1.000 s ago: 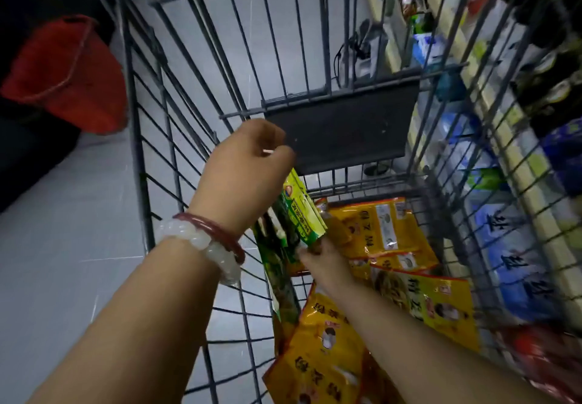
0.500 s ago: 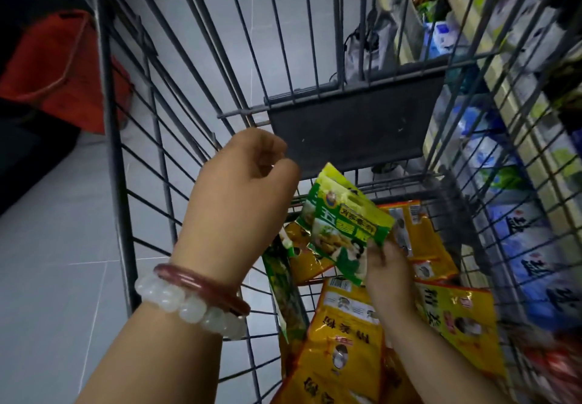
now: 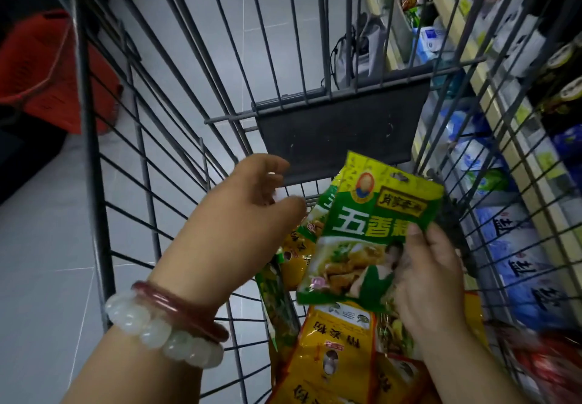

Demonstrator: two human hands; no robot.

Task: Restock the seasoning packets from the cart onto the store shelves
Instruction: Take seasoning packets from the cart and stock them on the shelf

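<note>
Red basket (image 3: 47, 72): at nine to ten o'clock, outside the cart on the grey floor, its left side cut off by the frame edge and partly crossed by the cart's bars.
Cart (image 3: 94, 214): a grey wire cart fills most of the view; its dark flat panel (image 3: 340, 129) sits at twelve o'clock, just past the hands.
Left hand (image 3: 248, 211): near the centre, reaching in over the cart, fingers loosely curled and apart, holding nothing; the fingertips are blurred. Its thumb tip is just beside the green packet's left edge, and whether it touches is hard to tell.
Bracelets (image 3: 163, 325): at seven o'clock on the left wrist, a white beaded one beside a thin red one.
Yellow packets (image 3: 333, 350): at six o'clock, lying in the cart bottom, partly hidden by the hands and cut off at the lower edge; the print is hard to read.
Green packet (image 3: 374, 230): just right of centre, held up above the yellow packets, face toward the camera; a second green packet peeks from behind its left edge.
Right hand (image 3: 431, 280): at four o'clock, thumb clamped on the green packet's right side; the fingers behind it are hidden.
Store shelves (image 3: 504, 139): at one to four o'clock, seen through the cart's right wall, holding blue and white bags; details are blurred.
</note>
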